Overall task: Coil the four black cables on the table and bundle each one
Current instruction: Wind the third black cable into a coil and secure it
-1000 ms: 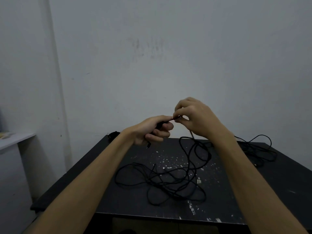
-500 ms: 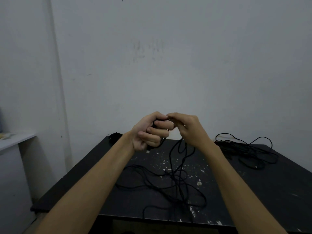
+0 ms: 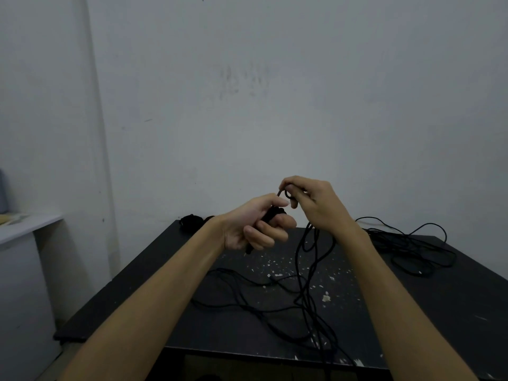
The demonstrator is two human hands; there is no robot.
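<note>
1. Nearest in, both bare forearms reach up from the bottom corners over the front edge of the black table [image 3: 154, 306], its top flecked with pale chips.
2. Between the arms, the cable [image 3: 303, 292] sprawls in loose loops across the middle of the table, with several strands rising toward the hands.
3. Up to the left hand [image 3: 255, 226]: it's lifted clear of the table, fingers curled tight into a fist around a small bunch of that cable, and a short black end pokes out below the fist.
4. Just beside it, a touch higher, the right hand [image 3: 316, 202] is mostly closed, thumb and fingertips pinching a small loop of the same cable at the top; strands hang from under this hand down to the table.
5. The two hands sit close together, nearly touching, with the pinched loop right above the left thumb.
6. Farther back on the right, a second cable pile [image 3: 406, 248] lies uncoiled on the table, well apart from the hands.
7. At the far left corner, a dark bundle [image 3: 189, 222] rests by the wall; too dim to tell more.
8. Off to the left, a white shelf [image 3: 30, 226] stands against the wall.
</note>
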